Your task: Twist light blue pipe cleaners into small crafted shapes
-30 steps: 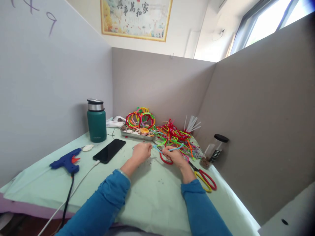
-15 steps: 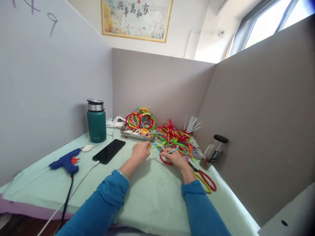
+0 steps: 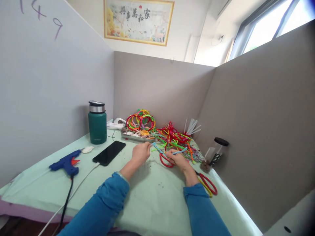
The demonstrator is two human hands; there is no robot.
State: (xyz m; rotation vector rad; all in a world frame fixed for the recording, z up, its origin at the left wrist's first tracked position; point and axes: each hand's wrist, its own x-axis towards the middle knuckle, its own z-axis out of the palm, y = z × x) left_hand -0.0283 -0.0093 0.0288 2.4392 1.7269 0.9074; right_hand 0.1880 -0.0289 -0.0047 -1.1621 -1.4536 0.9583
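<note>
A light blue pipe cleaner (image 3: 180, 151) runs between my two hands, its left part looking twisted or looped. My left hand (image 3: 141, 153) is closed, pinching the left end near a small blue loop. Farther along, my right hand (image 3: 178, 160) grips the same pipe cleaner, and its free end sticks out to the right past the fingers. Just below and left of the right hand lies a red ring-shaped handle (image 3: 166, 161) on the table. Scissors with red and yellow handles (image 3: 209, 184) lie beside my right wrist, their blades partly hidden by the arm.
Behind the hands spreads a heap of coloured pipe cleaners (image 3: 173, 136). Left of it stands a metal tray (image 3: 130, 136) with small pieces and coloured rings. A green bottle (image 3: 97, 127), a phone (image 3: 109, 153) and a blue glue gun (image 3: 66, 163) are on the left; a clear jar (image 3: 214, 155) leans at right.
My right hand has moved slightly right and down, away from the left hand, with more blue pipe cleaner stretched between them. My left hand stays nearly in place. The view has tilted slightly.
</note>
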